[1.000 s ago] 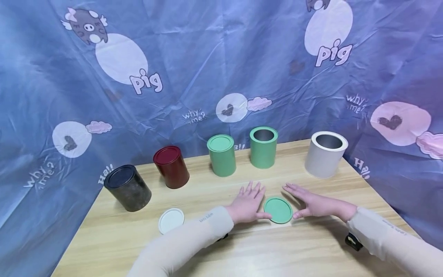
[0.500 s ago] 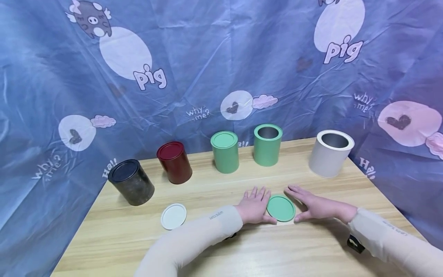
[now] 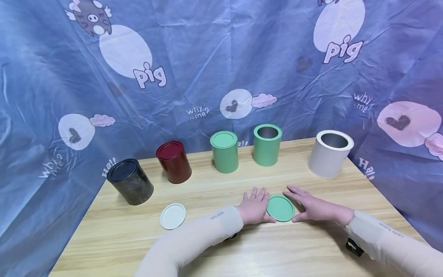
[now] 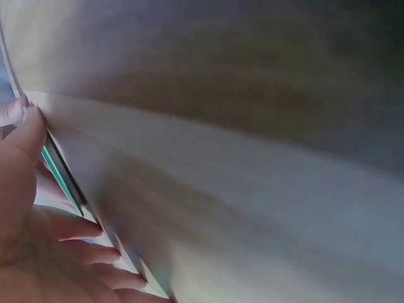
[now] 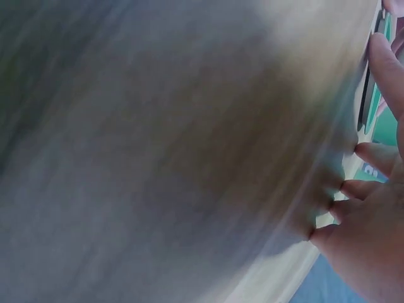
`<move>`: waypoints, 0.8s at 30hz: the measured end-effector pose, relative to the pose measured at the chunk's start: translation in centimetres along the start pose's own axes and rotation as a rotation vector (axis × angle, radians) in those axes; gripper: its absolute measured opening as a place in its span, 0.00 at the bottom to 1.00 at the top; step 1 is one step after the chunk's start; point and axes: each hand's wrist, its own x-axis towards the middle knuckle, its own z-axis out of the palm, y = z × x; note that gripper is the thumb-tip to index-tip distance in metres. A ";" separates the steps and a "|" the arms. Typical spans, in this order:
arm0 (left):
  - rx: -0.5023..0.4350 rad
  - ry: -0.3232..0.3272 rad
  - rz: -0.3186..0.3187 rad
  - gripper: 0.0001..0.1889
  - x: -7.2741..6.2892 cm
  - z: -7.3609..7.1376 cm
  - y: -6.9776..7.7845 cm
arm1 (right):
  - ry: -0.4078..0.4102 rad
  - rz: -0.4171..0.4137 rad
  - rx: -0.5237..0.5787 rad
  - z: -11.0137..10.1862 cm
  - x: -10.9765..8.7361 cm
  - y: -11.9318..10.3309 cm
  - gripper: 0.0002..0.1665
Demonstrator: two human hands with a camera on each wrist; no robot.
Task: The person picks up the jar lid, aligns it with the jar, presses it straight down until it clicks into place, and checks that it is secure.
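Observation:
A round green lid lies flat on the wooden table between the two hands. At its left edge is the left hand, fingers spread and thumb near the lid's front. The right hand is on the other side, its thumb and forefinger extended around the right edge. Each wrist view shows the lid's thin rim edge-on, green in the left wrist view, beside fingertips resting on the tabletop. Neither hand's fingers are curled round the lid. Whether every fingertip touches its rim I cannot tell.
Along the back stand a black can, a dark red can, a green can with its lid on, an uncovered green can and an uncovered white can. A white lid lies front left. Printed cloth hangs behind the table.
The left hand has come in closer to the green lid's left edge. The right hand stays by the right edge with little movement. The head view has shifted slightly.

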 end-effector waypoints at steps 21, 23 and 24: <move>0.066 0.042 0.033 0.42 0.2 0.5 -0.4 | 0.079 -0.061 0.016 1.2 0.0 0.3 0.47; 0.057 0.048 0.032 0.42 0.3 0.3 -0.4 | 0.089 -0.063 0.008 1.1 0.1 0.3 0.47; 0.055 0.053 0.030 0.42 0.4 0.2 -0.4 | 0.092 -0.064 0.003 1.0 0.2 0.2 0.47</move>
